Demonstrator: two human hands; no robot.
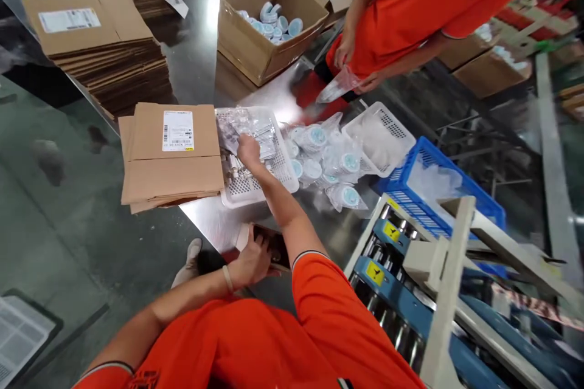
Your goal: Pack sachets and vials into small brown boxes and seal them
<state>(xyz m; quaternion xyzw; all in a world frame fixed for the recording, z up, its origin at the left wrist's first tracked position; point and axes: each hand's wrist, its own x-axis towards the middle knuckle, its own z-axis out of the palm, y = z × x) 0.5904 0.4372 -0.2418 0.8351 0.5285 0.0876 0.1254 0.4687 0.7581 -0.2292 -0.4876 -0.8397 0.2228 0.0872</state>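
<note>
My left hand (252, 258) grips a small open cardboard box (279, 248) close to my body, by the table's near edge. The box's inside looks dark, and I cannot make out its contents. My right hand (249, 151) reaches into a white perforated plastic basket (283, 164). Its fingers are bent down and closed among small clear plastic packets (233, 124), and whatever they grip is hidden. Metal-looking parts lie in the basket beside the hand. Just right of it sit several bagged white round pieces with pale blue faces (314, 137).
Flat cardboard boxes with labels (176, 164) are stacked left of the basket. A carton of white fittings (269, 61) stands behind. Opposite, a co-worker in orange (406, 6) holds a plastic bag. A blue crate (456, 179) and a roller machine (387, 273) stand right.
</note>
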